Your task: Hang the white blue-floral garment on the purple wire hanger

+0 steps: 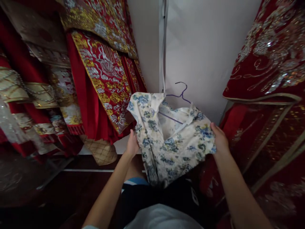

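Note:
A white blouse [170, 144] with blue and green flowers hangs on a thin purple hanger [182, 94] in front of me. The hanger's hook sticks up above the V-shaped neckline, and its lower bar shows inside the neck opening. My left hand [132, 144] grips the blouse's left side below the sleeve, thumb up. At the opposite edge, my right hand [219, 139] pinches the other sleeve, its fingers partly behind the cloth. Between both hands the blouse is spread out, tilted a little.
Red costumes with gold and silver embroidery [105, 66] hang close on the left. More red beaded garments [278, 54] hang on the right. Behind the blouse stands a pale wall [202, 41] with a white vertical pole [164, 47]. A white rail [90, 170] runs low near the floor.

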`<state>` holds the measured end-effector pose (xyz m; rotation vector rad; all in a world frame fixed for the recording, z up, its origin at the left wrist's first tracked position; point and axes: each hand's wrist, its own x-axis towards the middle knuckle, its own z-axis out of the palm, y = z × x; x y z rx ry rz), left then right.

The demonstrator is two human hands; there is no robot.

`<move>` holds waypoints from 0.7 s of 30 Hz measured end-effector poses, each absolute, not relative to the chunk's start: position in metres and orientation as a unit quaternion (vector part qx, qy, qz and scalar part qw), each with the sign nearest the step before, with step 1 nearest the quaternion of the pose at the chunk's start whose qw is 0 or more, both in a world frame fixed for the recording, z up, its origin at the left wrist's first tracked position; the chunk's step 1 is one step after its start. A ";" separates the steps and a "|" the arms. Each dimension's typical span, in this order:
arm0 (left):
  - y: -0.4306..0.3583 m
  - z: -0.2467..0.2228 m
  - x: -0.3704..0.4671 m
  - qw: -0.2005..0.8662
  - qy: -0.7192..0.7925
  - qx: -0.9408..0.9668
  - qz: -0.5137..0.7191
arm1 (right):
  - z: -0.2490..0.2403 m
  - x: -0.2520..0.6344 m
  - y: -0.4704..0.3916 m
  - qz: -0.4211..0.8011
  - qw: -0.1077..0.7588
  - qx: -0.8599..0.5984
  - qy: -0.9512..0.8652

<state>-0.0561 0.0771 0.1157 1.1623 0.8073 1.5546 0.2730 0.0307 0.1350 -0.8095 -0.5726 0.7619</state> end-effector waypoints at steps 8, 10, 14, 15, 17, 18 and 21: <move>0.059 0.059 -0.062 0.527 0.368 0.433 0.632 | 0.153 0.253 0.069 0.432 0.729 -0.384 -0.366; 0.050 0.050 -0.063 0.532 0.385 0.418 0.628 | 0.145 0.261 0.060 0.391 0.729 -0.418 -0.376; 0.033 0.032 -0.058 0.541 0.402 0.406 0.618 | 0.112 0.253 0.025 0.070 0.767 -0.499 -0.397; 0.030 0.028 -0.054 0.534 0.406 0.402 0.623 | 0.100 0.242 0.015 -0.001 0.765 -0.509 -0.393; 0.023 0.022 -0.045 0.514 0.414 0.391 0.642 | 0.073 0.214 0.000 -0.020 0.777 -0.510 -0.369; 0.020 0.020 -0.041 0.507 0.415 0.387 0.649 | 0.060 0.198 -0.004 0.045 0.759 -0.514 -0.398; 0.011 0.020 -0.035 0.502 0.407 0.405 0.647 | 0.029 0.156 -0.001 0.347 0.566 -0.478 -0.575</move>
